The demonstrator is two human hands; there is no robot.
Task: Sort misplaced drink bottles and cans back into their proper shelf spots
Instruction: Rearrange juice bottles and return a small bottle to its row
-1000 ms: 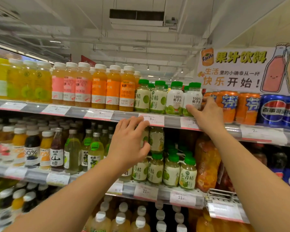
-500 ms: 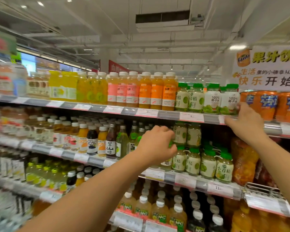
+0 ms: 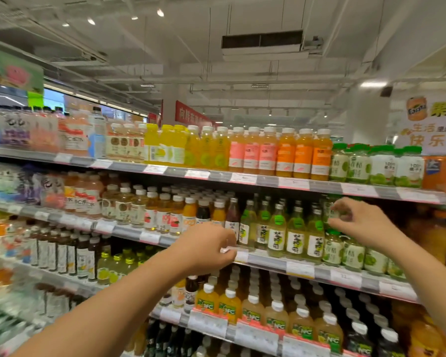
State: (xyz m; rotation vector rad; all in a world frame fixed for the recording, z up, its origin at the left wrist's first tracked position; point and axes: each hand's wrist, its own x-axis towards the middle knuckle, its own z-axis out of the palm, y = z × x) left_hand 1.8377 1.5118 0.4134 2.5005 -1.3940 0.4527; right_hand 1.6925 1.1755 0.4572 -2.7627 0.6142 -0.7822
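Note:
My left hand (image 3: 206, 248) is curled shut against the price rail (image 3: 268, 260) of the second shelf, fingertips on a white price tag (image 3: 228, 250); I see no bottle in it. My right hand (image 3: 358, 222) reaches into that shelf, thumb and forefinger pinched on a small pale green bottle (image 3: 332, 213) that sits above a row of green-capped kumquat bottles (image 3: 332, 249). Left of them stand tall green-label glass bottles (image 3: 276, 230). On the top shelf are orange juice bottles (image 3: 303, 155) and green-capped bottles (image 3: 358, 163).
Shelves of drinks run off to the left, blurred there. Orange cans (image 3: 440, 173) stand at the top right under a Fanta sign (image 3: 433, 124). NFC juice bottles (image 3: 252, 311) fill the shelf below my hands. Large orange bottles (image 3: 433, 235) sit at the right.
My view has swung left along the shelves. My right hand dropped from the top shelf's rail to the second shelf's bottles. My left hand moved down onto the price rail.

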